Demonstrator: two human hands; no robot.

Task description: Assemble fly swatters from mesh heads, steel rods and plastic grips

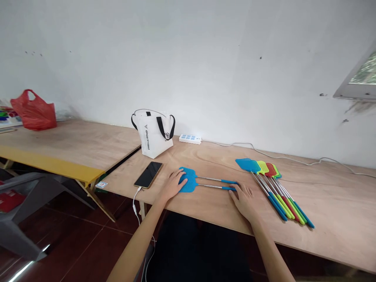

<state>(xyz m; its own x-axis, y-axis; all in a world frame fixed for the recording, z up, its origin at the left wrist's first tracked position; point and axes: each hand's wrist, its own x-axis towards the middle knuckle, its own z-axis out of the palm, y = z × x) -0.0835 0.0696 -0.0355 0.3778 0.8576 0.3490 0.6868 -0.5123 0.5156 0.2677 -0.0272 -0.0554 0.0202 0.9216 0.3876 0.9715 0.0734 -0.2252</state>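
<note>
Two blue fly swatters [190,181] lie flat on the wooden table [337,203], side by side and nearly parallel, close to its near edge. Their square mesh heads sit at the left end, one partly overlapping the other, with the fingertips of the left hand [173,185] resting on them. Thin silver metal shafts run rightward to short blue grips, whose ends meet the flat fingers of the right hand [245,197]
</note>
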